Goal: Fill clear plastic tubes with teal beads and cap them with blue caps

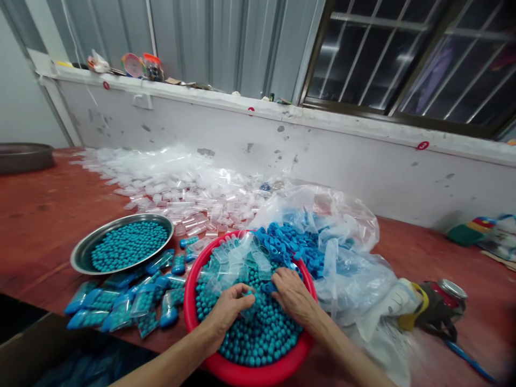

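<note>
Teal beads (266,344): small, round, loose, filling red basin (252,373) at worktop's (44,215) near edge. Clear plastic cases (237,260): jumbled atop beads, toward basin's far-left rim. Bright blue caps (286,242): heaped at basin's far-right rim.

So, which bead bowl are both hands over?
The red bowl: left hand and right hand are both over it. The steel bowl stands apart to its left, untouched.

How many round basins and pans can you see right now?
3: the red basin at front centre, the steel pan to its left, and the dark pan at far left, partly cut off. Others may be hidden.
</note>
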{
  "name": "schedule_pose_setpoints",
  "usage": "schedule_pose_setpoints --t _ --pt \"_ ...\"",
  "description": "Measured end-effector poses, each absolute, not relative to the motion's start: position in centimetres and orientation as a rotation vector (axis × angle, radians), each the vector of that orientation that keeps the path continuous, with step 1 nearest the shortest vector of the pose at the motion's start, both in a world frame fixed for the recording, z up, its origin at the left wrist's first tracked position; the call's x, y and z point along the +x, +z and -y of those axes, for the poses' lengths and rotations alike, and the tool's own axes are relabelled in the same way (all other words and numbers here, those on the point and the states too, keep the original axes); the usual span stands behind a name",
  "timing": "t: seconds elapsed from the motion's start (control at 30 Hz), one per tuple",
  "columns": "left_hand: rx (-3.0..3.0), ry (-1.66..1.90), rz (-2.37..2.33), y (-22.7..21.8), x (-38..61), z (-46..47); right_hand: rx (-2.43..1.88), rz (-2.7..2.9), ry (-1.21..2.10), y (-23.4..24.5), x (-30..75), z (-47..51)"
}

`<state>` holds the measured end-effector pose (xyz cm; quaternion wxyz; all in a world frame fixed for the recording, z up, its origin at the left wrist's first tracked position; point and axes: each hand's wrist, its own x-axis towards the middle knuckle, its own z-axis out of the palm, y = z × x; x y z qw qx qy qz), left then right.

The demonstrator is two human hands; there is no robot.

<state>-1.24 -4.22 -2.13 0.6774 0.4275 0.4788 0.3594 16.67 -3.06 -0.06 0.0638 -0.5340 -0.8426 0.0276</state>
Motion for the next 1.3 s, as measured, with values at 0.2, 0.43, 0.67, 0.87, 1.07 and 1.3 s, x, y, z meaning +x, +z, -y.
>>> schedule_pose_setpoints --t 0.2,0.43,0.67,0.87,1.07,1.3 --pt "1.095 0.917 -1.025 -2.7 -1.0 3.9 -1.285 2.119 0.928 0.1 15.6 4.0" --pt "1.241 0.84 -1.03 -2.5 -1.1 4.5 -1.26 1.918 1.068 -0.4 15.0 4.2" --pt "1.195 0.859 -1.046 -2.8 -1.2 4.8 -1.289 2.095 0.748 -0.1 14.7 5.1" --pt "1.126 0.905 -1.139 -2.5 -1.1 4.7 -1.233 2.297 0.606 -1.0 14.2 5.9" --pt "0.987 0.858 -1.002 -2.3 -1.4 4.5 -1.164 2.166 0.915 0.5 15.6 5.2" --pt "1.101 0.79 -0.91 -1.9 -1.4 4.8 -1.239 1.423 1.416 0.2 15.7 3.4"
